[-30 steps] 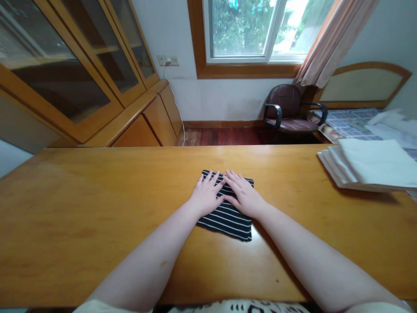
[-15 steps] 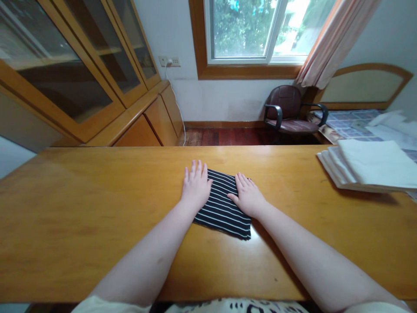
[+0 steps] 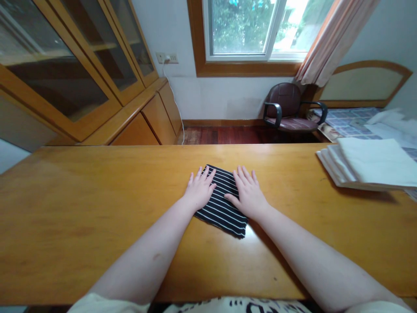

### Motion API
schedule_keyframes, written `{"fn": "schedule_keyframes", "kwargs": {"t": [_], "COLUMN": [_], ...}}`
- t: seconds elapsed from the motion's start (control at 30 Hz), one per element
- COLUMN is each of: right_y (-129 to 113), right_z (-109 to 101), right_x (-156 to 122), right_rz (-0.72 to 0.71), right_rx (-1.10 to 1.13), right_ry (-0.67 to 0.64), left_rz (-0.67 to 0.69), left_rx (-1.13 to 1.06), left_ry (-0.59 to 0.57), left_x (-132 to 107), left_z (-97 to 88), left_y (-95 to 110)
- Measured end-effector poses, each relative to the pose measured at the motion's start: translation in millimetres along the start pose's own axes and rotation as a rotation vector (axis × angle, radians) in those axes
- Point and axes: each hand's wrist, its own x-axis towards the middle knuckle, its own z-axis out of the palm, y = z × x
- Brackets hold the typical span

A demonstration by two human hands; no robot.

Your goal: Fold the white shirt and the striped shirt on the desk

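Note:
A folded piece of black cloth with thin white stripes (image 3: pixel 222 208) lies flat and slightly askew on the wooden table (image 3: pixel 107 208). On its left edge rests my left hand (image 3: pixel 200 190), open, with the fingers spread. Across the cloth's right edge lies my right hand (image 3: pixel 249 194), also open, its thumb reaching in over the stripes. Both palms face down, and they cover parts of the cloth's two side edges. Whether it is a garment or a plain cloth, I cannot tell.
A stack of folded white cloths (image 3: pixel 374 163) sits at the table's right end. Beyond the far edge stand a brown armchair (image 3: pixel 286 106) and a bed (image 3: pixel 352 119). A glass-doored cabinet (image 3: pixel 97 113) is at the left, with a white cord (image 3: pixel 176 102) hanging from a wall socket.
My left hand has shifted a little down and right, further onto the cloth. My right hand's fingers have spread and moved slightly up. The cloth has moved slightly left.

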Motion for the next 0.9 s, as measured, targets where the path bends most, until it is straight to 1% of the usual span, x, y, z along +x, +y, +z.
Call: {"fn": "schedule_keyframes", "kwargs": {"t": [0.07, 0.13, 0.2, 0.3, 0.37, 0.43, 0.53, 0.6, 0.67, 0.77, 0.83, 0.9], "right_y": [-6.8, -11.4, -12.4, -9.6, -7.7, -6.6, -5.8, -5.3, -5.1, -5.8, -6.6, -7.3], "right_z": [0.1, 2.5, 4.3, 4.3, 4.2, 5.0, 7.0, 8.1, 9.0, 9.4, 8.1, 5.2], "right_x": [-2.8, -5.3, -6.9, -8.1, -8.6, -8.4, -6.5, -4.6, -3.2, -3.5, -5.7, -8.6], "right_rz": [-0.147, -0.229, -0.261, -0.275, -0.269, -0.245, -0.147, -0.072, -0.031, -0.028, -0.056, -0.134], "right_rx": [0.035, 0.062, 0.072, 0.073, 0.076, 0.079, 0.053, 0.021, -0.005, -0.028, -0.038, -0.036], "right_ry": [-0.074, -0.179, -0.247, -0.284, -0.282, -0.269, -0.253, -0.245, -0.240, -0.223, -0.203, -0.193], "left_rz": [0.002, 0.007, 0.013, 0.037, 0.090, 0.167, 0.230, 0.236, 0.233, 0.175, 0.103, 0.024], "left_rx": [-0.001, -0.003, 0.002, 0.039, 0.059, 0.056, 0.031, 0.012, -0.002, 0.009, 0.021, 0.021], "left_ry": [0.003, -0.001, 0.002, 0.056, 0.098, 0.098, 0.023, -0.033, -0.057, -0.024, 0.011, 0.034], "left_x": [0.0, 0.5, 0.1, -6.3, -15.0, -24.3, -30.5, -27.1, -20.3, -11.3, -8.1, -5.9], "left_z": [0.8, 0.9, -0.3, -3.7, -5.6, -5.9, -3.5, -1.5, -0.2, 0.5, 1.2, 2.6], "left_y": [0.4, 0.1, 0.0, 6.1, 15.9, 27.1, 36.6, 35.2, 29.8, 20.9, 16.1, 11.5]}}
